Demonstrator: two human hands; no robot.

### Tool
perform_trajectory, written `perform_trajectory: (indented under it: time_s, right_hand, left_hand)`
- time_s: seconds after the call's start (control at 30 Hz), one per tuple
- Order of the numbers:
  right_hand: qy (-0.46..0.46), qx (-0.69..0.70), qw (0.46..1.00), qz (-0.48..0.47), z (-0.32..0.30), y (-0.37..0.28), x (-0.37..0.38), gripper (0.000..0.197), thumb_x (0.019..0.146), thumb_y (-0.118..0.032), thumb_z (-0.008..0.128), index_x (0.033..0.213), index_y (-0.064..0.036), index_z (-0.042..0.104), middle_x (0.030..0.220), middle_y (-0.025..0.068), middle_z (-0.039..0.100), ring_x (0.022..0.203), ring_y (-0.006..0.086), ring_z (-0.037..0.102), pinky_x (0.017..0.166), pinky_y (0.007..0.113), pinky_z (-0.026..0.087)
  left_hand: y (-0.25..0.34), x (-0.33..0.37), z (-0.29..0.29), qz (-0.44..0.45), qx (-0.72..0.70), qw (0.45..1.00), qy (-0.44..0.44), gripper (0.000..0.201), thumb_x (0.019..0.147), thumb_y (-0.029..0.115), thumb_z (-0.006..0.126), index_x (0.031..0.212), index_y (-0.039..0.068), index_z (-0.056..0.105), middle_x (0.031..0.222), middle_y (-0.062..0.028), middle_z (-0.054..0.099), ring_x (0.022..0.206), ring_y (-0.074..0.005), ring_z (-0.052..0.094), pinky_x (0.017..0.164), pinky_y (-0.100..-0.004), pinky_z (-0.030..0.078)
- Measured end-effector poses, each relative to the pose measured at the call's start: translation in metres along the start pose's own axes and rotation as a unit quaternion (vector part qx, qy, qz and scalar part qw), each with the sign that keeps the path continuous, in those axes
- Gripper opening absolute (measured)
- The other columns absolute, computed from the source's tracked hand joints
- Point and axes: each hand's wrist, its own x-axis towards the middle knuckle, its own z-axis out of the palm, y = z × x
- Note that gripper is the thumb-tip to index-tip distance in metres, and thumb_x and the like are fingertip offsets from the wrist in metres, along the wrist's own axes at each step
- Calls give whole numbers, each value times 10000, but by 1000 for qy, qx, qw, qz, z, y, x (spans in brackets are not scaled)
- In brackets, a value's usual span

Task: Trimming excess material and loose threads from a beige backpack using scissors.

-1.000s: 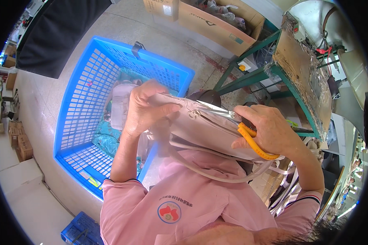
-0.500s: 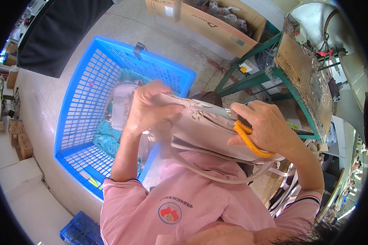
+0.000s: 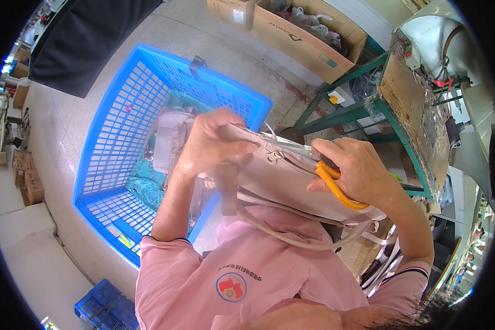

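Note:
A pale pink bag [image 3: 297,184] with straps and a zipper lies across my front, held up off the floor. My left hand [image 3: 214,140] is closed on its left end, thumb on the near face and fingers over the top. My right hand [image 3: 355,170] grips a pair of scissors with orange handles [image 3: 338,190]. Their metal blades [image 3: 291,144] point left along the bag's upper edge, close to the zipper pull [image 3: 275,157]. A small white loose bit [image 3: 270,131] stands up by the blade tips. Whether the blades are parted is hard to make out.
A blue plastic basket [image 3: 107,148] on the floor at left holds another pale bag [image 3: 170,140] and teal plastic wrapping [image 3: 148,184]. A green-framed bench [image 3: 393,118] stands at right. A cardboard box [image 3: 308,41] sits behind, and a smaller blue crate [image 3: 107,305] at lower left.
The whole view has shifted slightly, so the basket and bench sit a little differently. Both hands keep their holds, and a white bit now shows above the bag's edge near the blade tips.

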Motion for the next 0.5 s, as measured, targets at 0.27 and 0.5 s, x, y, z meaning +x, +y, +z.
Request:
perform_trajectory:
  time_s: [0.27,0.5]
  right_hand:
    - [-71,25,997,26,1,2,3,534,595,-379,721,909,-19,484,626,90,519,548,280,509,497,326,400]
    - [-47,50,997,40,-3,-2,4,562,601,-429,704,945,-41,487,693,101,545,633,277,537,557,355,418]
  left_hand:
    - [-12,0,-4,17,-39,999,13,325,611,103,755,874,9,589,786,-11,569,789,-98,520,731,-221,402]
    - [-30,-6,-4,-51,-207,976,50,287,653,108,731,887,6,601,797,-43,612,703,-94,557,663,-226,446]
